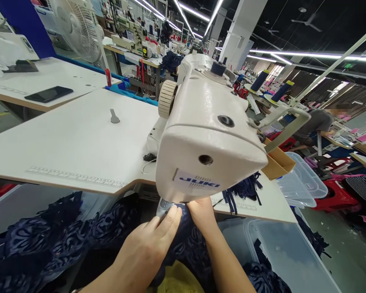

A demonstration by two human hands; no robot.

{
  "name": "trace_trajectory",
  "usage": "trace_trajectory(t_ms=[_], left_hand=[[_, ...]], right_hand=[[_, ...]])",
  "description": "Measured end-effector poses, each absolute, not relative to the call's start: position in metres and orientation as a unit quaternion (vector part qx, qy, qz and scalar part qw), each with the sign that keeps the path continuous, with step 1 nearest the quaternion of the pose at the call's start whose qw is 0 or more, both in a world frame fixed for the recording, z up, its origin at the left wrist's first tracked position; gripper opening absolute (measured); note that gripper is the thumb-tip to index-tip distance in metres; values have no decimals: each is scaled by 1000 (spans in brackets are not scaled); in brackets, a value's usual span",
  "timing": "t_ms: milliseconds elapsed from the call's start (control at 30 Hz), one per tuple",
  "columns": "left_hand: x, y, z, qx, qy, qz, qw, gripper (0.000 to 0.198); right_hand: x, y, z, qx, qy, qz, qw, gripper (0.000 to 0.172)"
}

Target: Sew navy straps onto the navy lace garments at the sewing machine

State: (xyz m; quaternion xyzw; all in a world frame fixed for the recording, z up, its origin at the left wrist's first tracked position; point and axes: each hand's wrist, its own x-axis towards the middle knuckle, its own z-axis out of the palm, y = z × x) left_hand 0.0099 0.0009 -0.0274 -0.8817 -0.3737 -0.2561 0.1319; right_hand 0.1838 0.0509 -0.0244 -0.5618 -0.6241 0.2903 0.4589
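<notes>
The white sewing machine (201,142), marked JUKI, fills the middle of the view and hides its needle area. Under its head my left hand (154,238) has its fingers pressed together on a navy lace fabric (184,217), with the thumb out of sight. My right hand (201,209) is on the other side of the same fabric, its fingertips hidden behind the machine head. Between my forearms the fabric hangs down toward my lap. A bundle of navy straps (245,189) lies on the table to the right of the machine.
On the white table (79,138) lies a small grey metal piece (114,116). A phone (49,94) rests on the neighbouring table. Navy lace pieces (27,240) heap at left. A clear plastic bin (280,240) and a cardboard box (279,160) stand at right. Another person (314,122) sits farther right.
</notes>
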Motion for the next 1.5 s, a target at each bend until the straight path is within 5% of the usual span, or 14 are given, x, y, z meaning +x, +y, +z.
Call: trace_trajectory(t_ms=[1500], left_hand=[[29,0,-25,-832,-415,-312,194,48]], right_hand=[[176,65,-12,-535,-606,305,503,38]])
